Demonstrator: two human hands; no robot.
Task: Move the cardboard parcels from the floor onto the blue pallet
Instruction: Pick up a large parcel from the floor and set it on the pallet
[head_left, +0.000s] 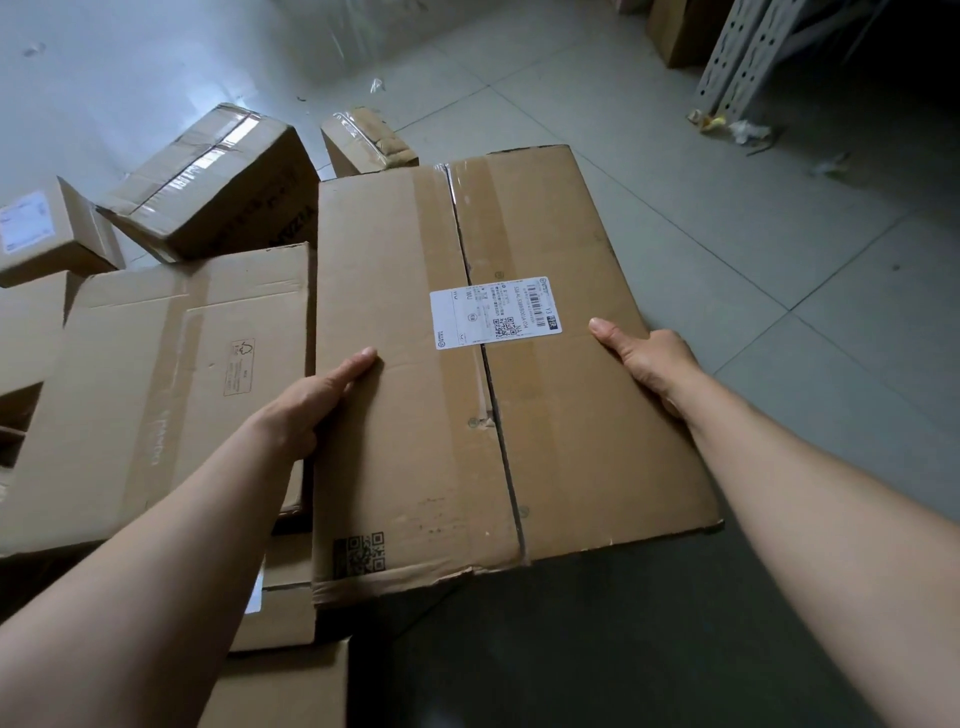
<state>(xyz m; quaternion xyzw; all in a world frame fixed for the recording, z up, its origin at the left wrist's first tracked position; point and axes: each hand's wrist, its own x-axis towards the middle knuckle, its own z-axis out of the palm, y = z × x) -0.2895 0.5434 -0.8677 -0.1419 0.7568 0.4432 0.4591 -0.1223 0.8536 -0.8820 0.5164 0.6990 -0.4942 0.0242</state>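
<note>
Cardboard fills my view: I grasp the large parcel (405, 415) by its sides, my left hand (311, 405) on its left edge and my right hand (649, 364) on its right edge. Each thumb lies on the top face and the fingers wrap down out of sight. A white label (496, 312) crosses its seam, and it hangs over the grey tiled floor (727, 234), whose left part holds a flat box (156, 389) just beside it, a taped box (218, 182), a small labelled box (47, 234) and a narrow parcel (366, 140).
</note>
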